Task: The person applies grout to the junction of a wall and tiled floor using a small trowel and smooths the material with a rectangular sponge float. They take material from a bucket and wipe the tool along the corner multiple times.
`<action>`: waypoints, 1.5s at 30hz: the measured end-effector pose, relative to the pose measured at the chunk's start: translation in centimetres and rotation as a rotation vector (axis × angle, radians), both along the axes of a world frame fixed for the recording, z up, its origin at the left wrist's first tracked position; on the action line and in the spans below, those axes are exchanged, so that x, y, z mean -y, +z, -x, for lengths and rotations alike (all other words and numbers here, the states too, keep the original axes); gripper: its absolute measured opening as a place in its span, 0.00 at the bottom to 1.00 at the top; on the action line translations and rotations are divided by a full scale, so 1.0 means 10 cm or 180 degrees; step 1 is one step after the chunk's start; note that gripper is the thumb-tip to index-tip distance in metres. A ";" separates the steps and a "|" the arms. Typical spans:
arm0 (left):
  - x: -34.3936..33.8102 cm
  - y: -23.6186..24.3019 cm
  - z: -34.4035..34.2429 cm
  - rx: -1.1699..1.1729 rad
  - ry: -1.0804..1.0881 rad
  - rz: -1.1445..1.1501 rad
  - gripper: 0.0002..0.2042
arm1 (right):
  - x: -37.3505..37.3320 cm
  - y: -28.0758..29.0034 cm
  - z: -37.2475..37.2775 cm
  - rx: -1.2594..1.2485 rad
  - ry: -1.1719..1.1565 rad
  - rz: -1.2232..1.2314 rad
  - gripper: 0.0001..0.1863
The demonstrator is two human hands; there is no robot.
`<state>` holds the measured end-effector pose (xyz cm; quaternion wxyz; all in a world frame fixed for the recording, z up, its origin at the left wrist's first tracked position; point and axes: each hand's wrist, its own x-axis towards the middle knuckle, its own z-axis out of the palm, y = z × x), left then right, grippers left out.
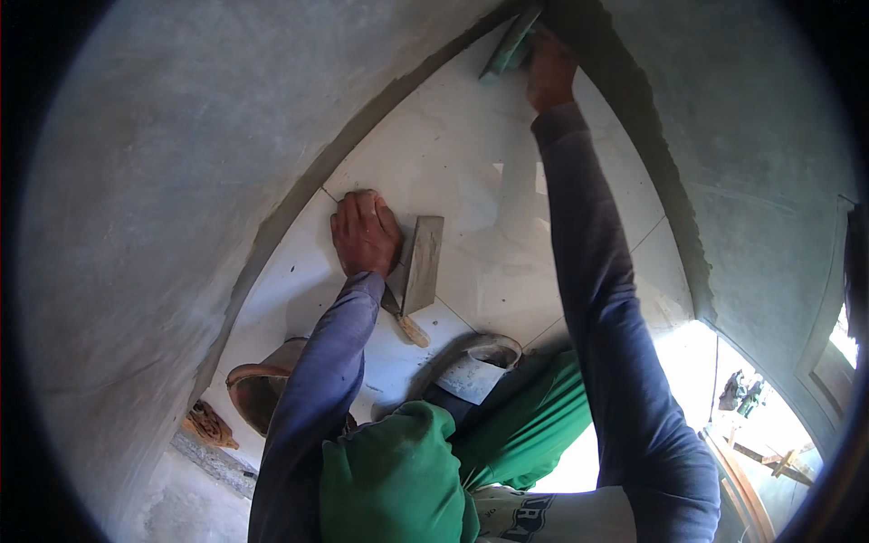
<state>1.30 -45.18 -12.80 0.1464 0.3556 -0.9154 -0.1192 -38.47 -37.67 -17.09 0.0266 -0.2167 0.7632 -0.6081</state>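
Observation:
My left hand [367, 233] leans palm down on the pale tiled floor [462, 172], near the left wall, with nothing visible in it; its fingertips are partly hidden. Just right of it lies a flat wooden board [424, 264], overlapping a trowel whose wooden handle [413, 329] sticks out toward me. My right arm reaches to the far corner. There my right hand [551, 71], slightly blurred, grips a green plastering float [512, 43], tilted on edge close to the wall base. Its handle is mostly hidden by my fingers.
Grey walls close in on both sides, with darker mortar bands [638, 95] along their bases. A bucket [258, 394] stands by my left forearm, near a brown rag [210, 425]. My sandalled foot [475, 369] is on the tiles. Wooden pieces [769, 462] lie in bright light at right.

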 end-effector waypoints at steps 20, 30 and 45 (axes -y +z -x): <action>0.11 0.02 -0.15 0.0155 0.0122 -0.0197 0.08 | 0.15 0.37 -1.38 0.0062 0.0372 -0.0119 0.18; 0.03 0.06 -0.03 0.0142 0.0088 -0.0119 0.06 | 0.11 0.39 -0.63 -0.2034 0.0415 -0.1834 0.22; 0.01 0.00 -0.03 0.0087 -0.0041 -0.0112 0.07 | 0.48 0.56 -1.75 0.1013 -0.0100 0.0818 0.19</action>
